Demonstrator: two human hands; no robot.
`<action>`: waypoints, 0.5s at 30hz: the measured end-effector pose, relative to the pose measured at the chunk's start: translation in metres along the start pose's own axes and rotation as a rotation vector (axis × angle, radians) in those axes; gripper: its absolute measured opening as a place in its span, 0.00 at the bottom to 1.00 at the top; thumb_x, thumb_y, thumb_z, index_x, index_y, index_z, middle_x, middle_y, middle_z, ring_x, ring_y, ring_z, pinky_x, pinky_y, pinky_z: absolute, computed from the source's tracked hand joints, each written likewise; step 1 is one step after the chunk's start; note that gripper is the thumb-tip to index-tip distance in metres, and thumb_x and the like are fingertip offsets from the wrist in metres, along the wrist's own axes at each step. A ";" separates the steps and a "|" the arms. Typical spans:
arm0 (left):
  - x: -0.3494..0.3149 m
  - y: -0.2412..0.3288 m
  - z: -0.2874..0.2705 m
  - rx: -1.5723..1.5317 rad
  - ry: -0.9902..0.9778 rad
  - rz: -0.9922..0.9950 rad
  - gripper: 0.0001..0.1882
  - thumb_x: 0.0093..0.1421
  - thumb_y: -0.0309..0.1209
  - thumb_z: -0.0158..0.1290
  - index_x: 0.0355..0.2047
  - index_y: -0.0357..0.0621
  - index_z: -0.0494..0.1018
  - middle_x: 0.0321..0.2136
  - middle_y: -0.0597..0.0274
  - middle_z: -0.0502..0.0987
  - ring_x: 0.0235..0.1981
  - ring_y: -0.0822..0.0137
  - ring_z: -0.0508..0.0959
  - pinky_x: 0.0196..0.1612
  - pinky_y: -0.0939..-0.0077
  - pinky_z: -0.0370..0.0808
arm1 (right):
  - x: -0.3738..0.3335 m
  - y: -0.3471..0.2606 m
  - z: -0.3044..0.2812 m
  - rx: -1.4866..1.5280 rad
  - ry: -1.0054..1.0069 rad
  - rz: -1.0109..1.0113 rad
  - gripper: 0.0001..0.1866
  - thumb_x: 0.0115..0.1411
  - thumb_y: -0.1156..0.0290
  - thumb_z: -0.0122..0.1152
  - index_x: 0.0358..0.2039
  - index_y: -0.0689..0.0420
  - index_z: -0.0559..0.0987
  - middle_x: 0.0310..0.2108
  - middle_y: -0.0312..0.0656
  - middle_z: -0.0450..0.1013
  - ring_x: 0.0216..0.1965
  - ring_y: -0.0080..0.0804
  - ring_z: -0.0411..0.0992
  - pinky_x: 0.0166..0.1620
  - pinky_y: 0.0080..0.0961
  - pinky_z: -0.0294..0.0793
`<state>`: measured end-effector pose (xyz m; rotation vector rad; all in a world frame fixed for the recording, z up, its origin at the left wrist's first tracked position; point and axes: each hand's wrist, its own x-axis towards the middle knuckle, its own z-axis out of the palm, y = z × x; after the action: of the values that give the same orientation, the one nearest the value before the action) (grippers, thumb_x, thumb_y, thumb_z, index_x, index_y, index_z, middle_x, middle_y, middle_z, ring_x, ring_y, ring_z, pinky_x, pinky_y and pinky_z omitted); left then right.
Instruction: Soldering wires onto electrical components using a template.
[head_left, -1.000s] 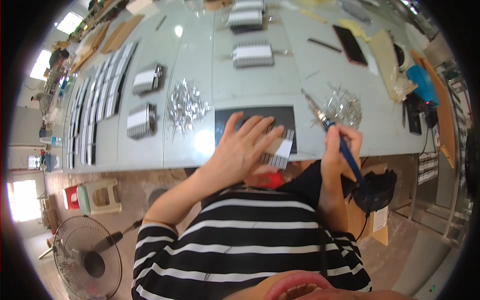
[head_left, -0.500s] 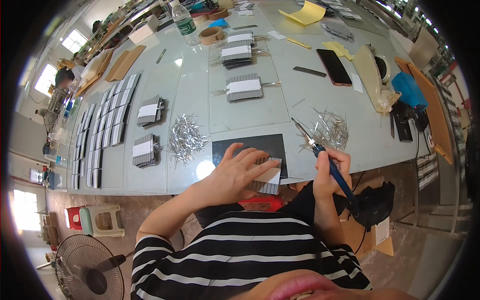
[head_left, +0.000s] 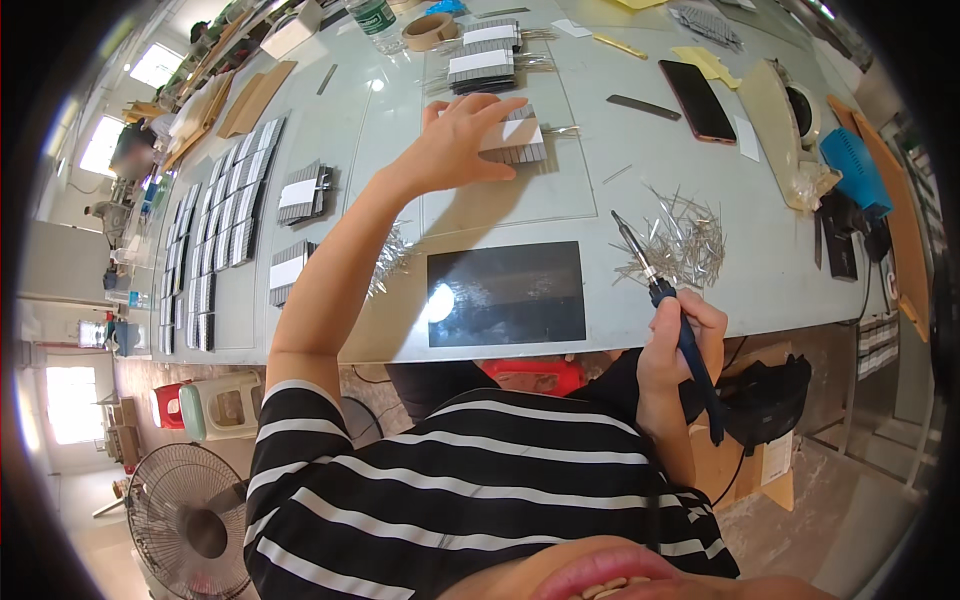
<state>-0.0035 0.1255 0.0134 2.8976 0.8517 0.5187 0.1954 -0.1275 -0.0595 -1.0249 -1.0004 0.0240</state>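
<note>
My left hand [head_left: 460, 148] reaches far over the table with fingers spread, thumb and fingertips around the left part of a stack of grey striped pieces [head_left: 525, 140] with a white band. The fingers hide part of this stack, and thin metal leads stick out on its right. My right hand [head_left: 685, 335] is closed around the dark blue handle of a soldering iron [head_left: 660, 285], its metal tip pointing up and left. Just past the tip lies a pile of silvery wire bits [head_left: 685, 240]. In front of me a black mat [head_left: 507, 295] lies bare at the table edge.
Two more banded stacks [head_left: 482, 68] lie farther back, and others [head_left: 303, 193] stand left beside a second wire pile [head_left: 392, 255]. Rows of striped pieces [head_left: 235, 190] fill the far left. A phone [head_left: 697, 100], a metal strip [head_left: 643, 107] and a tape dispenser [head_left: 785, 135] are at right.
My left hand has left the striped piece on the black mat and moved forward to the middle stack; that piece no longer shows on the mat. My right hand still holds the soldering iron.
</note>
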 end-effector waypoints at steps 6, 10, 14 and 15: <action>0.008 -0.015 0.004 -0.010 -0.071 -0.054 0.45 0.45 0.43 0.70 0.64 0.59 0.64 0.57 0.57 0.70 0.59 0.57 0.69 0.61 0.53 0.56 | 0.001 -0.005 -0.002 -0.015 -0.034 0.023 0.09 0.61 0.77 0.61 0.39 0.64 0.72 0.23 0.40 0.71 0.19 0.18 0.67 0.26 0.14 0.66; 0.011 -0.017 0.000 -0.011 -0.182 -0.115 0.48 0.46 0.42 0.71 0.67 0.62 0.60 0.61 0.57 0.67 0.64 0.58 0.65 0.66 0.54 0.51 | -0.002 -0.003 -0.005 -0.071 -0.029 0.044 0.10 0.61 0.76 0.61 0.40 0.64 0.72 0.24 0.40 0.71 0.20 0.18 0.67 0.26 0.14 0.66; 0.012 -0.019 0.002 -0.046 -0.182 -0.079 0.50 0.45 0.41 0.71 0.68 0.63 0.59 0.61 0.57 0.68 0.64 0.57 0.65 0.66 0.55 0.52 | -0.004 -0.004 -0.008 -0.104 -0.043 0.073 0.12 0.61 0.75 0.62 0.43 0.63 0.71 0.26 0.39 0.72 0.23 0.19 0.68 0.29 0.15 0.68; 0.015 -0.018 0.001 -0.057 -0.201 -0.082 0.50 0.45 0.41 0.71 0.68 0.62 0.59 0.61 0.56 0.69 0.64 0.57 0.65 0.66 0.56 0.53 | -0.007 -0.003 -0.015 -0.067 -0.145 0.110 0.18 0.59 0.81 0.63 0.46 0.60 0.67 0.34 0.40 0.68 0.29 0.22 0.65 0.34 0.16 0.66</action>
<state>-0.0009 0.1487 0.0141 2.7894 0.9042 0.2347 0.2006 -0.1430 -0.0640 -1.1518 -1.0811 0.1579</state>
